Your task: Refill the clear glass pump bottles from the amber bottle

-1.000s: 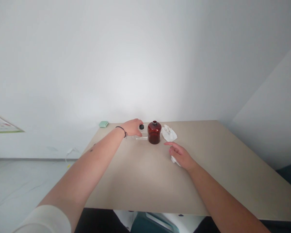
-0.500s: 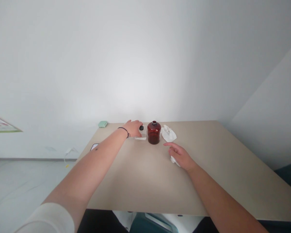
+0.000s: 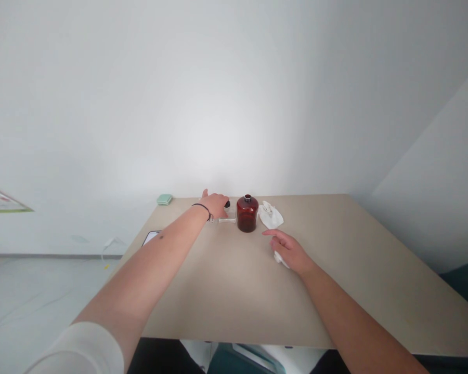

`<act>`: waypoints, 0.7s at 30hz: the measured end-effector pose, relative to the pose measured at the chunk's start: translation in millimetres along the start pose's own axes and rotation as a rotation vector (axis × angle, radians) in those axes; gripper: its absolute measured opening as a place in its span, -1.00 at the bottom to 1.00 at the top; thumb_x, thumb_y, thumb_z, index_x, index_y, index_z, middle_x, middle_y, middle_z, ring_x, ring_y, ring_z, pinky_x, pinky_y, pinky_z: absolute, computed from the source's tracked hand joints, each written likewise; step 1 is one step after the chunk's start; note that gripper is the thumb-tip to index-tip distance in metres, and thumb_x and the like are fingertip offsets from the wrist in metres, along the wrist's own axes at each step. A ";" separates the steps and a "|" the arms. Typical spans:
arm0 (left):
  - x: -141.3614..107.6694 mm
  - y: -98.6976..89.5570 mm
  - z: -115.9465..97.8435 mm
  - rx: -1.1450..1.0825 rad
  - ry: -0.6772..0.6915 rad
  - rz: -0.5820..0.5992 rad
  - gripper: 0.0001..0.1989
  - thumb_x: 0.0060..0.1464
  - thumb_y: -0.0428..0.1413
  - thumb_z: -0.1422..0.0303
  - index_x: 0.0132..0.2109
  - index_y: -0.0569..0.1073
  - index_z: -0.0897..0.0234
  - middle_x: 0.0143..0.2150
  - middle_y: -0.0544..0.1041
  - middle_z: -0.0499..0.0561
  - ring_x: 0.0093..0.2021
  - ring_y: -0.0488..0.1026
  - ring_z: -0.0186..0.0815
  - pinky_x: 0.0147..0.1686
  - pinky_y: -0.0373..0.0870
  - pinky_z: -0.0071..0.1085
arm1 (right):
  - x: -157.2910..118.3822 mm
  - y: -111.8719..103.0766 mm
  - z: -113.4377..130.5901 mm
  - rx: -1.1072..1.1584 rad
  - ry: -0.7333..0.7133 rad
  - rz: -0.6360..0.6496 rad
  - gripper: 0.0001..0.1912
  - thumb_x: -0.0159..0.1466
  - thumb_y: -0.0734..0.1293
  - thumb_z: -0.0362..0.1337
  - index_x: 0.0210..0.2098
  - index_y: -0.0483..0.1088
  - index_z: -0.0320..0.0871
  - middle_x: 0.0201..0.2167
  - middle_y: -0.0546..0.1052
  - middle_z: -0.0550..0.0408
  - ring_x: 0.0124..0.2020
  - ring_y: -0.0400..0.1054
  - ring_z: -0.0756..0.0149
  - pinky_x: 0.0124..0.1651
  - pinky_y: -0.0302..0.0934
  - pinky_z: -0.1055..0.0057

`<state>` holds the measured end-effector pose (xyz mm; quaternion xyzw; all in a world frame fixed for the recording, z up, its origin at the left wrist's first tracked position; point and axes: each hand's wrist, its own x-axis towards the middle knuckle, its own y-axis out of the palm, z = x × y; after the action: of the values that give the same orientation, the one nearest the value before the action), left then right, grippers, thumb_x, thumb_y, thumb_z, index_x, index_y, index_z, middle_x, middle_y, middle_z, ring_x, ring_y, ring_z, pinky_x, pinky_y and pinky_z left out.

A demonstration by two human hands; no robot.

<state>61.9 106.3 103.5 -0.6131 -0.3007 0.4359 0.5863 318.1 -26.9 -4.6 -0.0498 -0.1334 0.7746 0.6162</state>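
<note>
My left hand [image 3: 216, 205] reaches to the back of the table, its fingertips closed on a small black cap [image 3: 227, 204]. Under and beside it stands a clear glass container [image 3: 228, 220], partly hidden by the hand. Just right of that is a dark red-brown glass bottle [image 3: 247, 216], upright, with an open neck. My right hand [image 3: 287, 250] rests low over the table in front of the bottle, index finger stretched out. Its other fingers are curled on a white tissue [image 3: 281, 259], which sticks out below the palm.
A crumpled white tissue [image 3: 271, 215] lies right of the bottle. At the back left corner sits a pale green box-like item [image 3: 164, 199]. A phone [image 3: 151, 237] lies by the left edge, partly behind my forearm. The wall [image 3: 234, 104] rises directly behind the table [image 3: 234, 291].
My left hand has shifted slightly and now covers more of the black cap, with one finger raised higher. My right hand is almost still.
</note>
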 end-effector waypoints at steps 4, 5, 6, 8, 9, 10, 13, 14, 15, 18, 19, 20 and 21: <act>-1.6 -0.8 0.0 0.014 -0.005 -0.019 -0.51 -0.02 0.22 0.11 0.05 0.43 0.16 0.12 0.53 0.16 0.16 0.40 0.06 0.28 -0.23 0.30 | 0.6 -0.5 -1.4 0.005 -0.007 -0.003 -0.53 0.29 0.25 0.01 0.04 0.40 -0.17 -0.59 0.14 0.30 -0.61 0.01 0.48 -0.55 -0.07 0.49; -2.1 -1.0 0.0 0.015 -0.002 -0.030 -0.50 -0.01 0.21 0.11 0.07 0.42 0.15 0.13 0.52 0.15 0.17 0.39 0.06 0.28 -0.22 0.30 | 0.7 -0.7 -2.0 0.007 -0.009 -0.003 -0.53 0.29 0.25 0.02 0.04 0.40 -0.17 -0.59 0.14 0.30 -0.61 0.01 0.47 -0.55 -0.07 0.49; -2.5 -1.1 0.1 0.016 0.002 -0.044 -0.50 0.02 0.19 0.11 0.10 0.41 0.13 0.15 0.51 0.15 0.18 0.39 0.05 0.28 -0.19 0.29 | 0.9 -0.9 -2.5 0.006 -0.010 -0.002 -0.52 0.29 0.25 0.02 0.04 0.40 -0.17 -0.59 0.14 0.29 -0.60 0.02 0.47 -0.55 -0.06 0.49; -2.5 -1.2 -0.1 0.016 0.014 -0.068 -0.58 0.14 0.09 0.14 0.12 0.40 0.12 0.18 0.49 0.13 0.18 0.40 -0.01 0.28 -0.05 0.20 | 1.2 -1.1 -3.6 0.004 -0.008 0.002 -0.52 0.29 0.25 0.03 0.04 0.40 -0.17 -0.58 0.15 0.29 -0.60 0.03 0.47 -0.55 -0.06 0.49; -2.0 -1.1 -0.2 0.017 0.021 -0.075 -0.64 0.19 0.03 0.19 0.11 0.42 0.12 0.17 0.50 0.12 0.17 0.41 -0.04 0.27 0.05 0.11 | 1.2 -1.1 -4.0 0.002 -0.006 0.003 -0.52 0.29 0.25 0.03 0.04 0.40 -0.17 -0.57 0.16 0.28 -0.60 0.03 0.46 -0.55 -0.05 0.49; -1.2 -0.8 -0.4 0.018 0.027 -0.080 -0.68 0.23 -0.01 0.24 0.08 0.45 0.13 0.14 0.52 0.11 0.15 0.44 -0.07 0.24 0.15 0.00 | 1.3 -1.1 -4.4 -0.001 -0.006 0.003 -0.53 0.29 0.25 0.02 0.04 0.40 -0.16 -0.57 0.16 0.28 -0.60 0.04 0.46 -0.54 -0.05 0.49; 2.0 1.4 -0.3 0.026 0.035 -0.094 -0.71 0.24 -0.04 0.36 0.00 0.51 0.17 0.04 0.58 0.12 0.07 0.50 -0.12 0.08 0.34 -0.23 | 1.2 -0.9 -4.9 -0.015 -0.016 -0.013 -0.54 0.29 0.25 0.02 0.04 0.42 -0.15 -0.57 0.18 0.27 -0.59 0.04 0.46 -0.53 -0.05 0.48; 3.0 2.4 0.1 0.029 0.033 -0.102 -0.71 0.24 -0.04 0.38 0.00 0.51 0.18 0.02 0.59 0.14 0.04 0.51 -0.12 0.04 0.37 -0.26 | 1.0 -0.8 -4.8 -0.023 -0.022 -0.019 -0.54 0.29 0.25 0.01 0.03 0.42 -0.15 -0.57 0.19 0.26 -0.59 0.04 0.45 -0.53 -0.04 0.48; 3.9 3.5 0.8 0.032 0.033 -0.111 -0.70 0.24 -0.05 0.39 0.01 0.51 0.19 0.01 0.59 0.15 0.03 0.52 -0.12 0.02 0.38 -0.27 | 0.9 -0.8 -4.6 -0.030 -0.026 -0.024 -0.54 0.29 0.25 0.01 0.03 0.42 -0.15 -0.57 0.19 0.26 -0.58 0.04 0.45 -0.52 -0.04 0.48; 5.1 6.0 3.5 0.042 0.042 -0.131 -0.70 0.25 -0.05 0.38 0.01 0.51 0.20 -0.02 0.60 0.16 0.00 0.53 -0.13 -0.02 0.40 -0.28 | 0.1 -0.8 -2.8 -0.049 -0.031 -0.024 -0.56 0.29 0.25 0.00 0.02 0.43 -0.14 -0.57 0.20 0.26 -0.57 0.06 0.44 -0.51 -0.02 0.48; 5.1 6.2 4.4 0.046 0.047 -0.133 -0.70 0.25 -0.05 0.37 0.01 0.51 0.20 -0.02 0.60 0.15 -0.01 0.54 -0.13 -0.03 0.40 -0.29 | -0.3 -0.8 -1.9 -0.052 -0.031 -0.022 -0.56 0.29 0.25 0.00 0.02 0.43 -0.14 -0.57 0.20 0.26 -0.57 0.06 0.44 -0.51 -0.02 0.48; 5.1 6.2 5.3 0.050 0.052 -0.133 -0.71 0.25 -0.05 0.36 0.01 0.51 0.20 -0.03 0.61 0.15 -0.02 0.54 -0.13 -0.05 0.41 -0.30 | -0.6 -0.8 -0.9 -0.056 -0.031 -0.021 -0.56 0.30 0.25 0.00 0.02 0.43 -0.14 -0.57 0.19 0.26 -0.57 0.06 0.44 -0.51 -0.02 0.48; 5.2 6.0 6.1 0.054 0.057 -0.131 -0.71 0.25 -0.04 0.35 0.00 0.51 0.20 -0.04 0.61 0.15 -0.03 0.55 -0.13 -0.06 0.41 -0.30 | -1.0 -0.8 0.0 -0.059 -0.031 -0.020 -0.56 0.30 0.24 -0.01 0.02 0.42 -0.15 -0.57 0.18 0.26 -0.57 0.05 0.44 -0.51 -0.02 0.48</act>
<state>58.0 112.8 97.1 -0.5883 -0.3116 0.3868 0.6381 319.1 -27.6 -4.4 -0.0547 -0.1660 0.7649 0.6200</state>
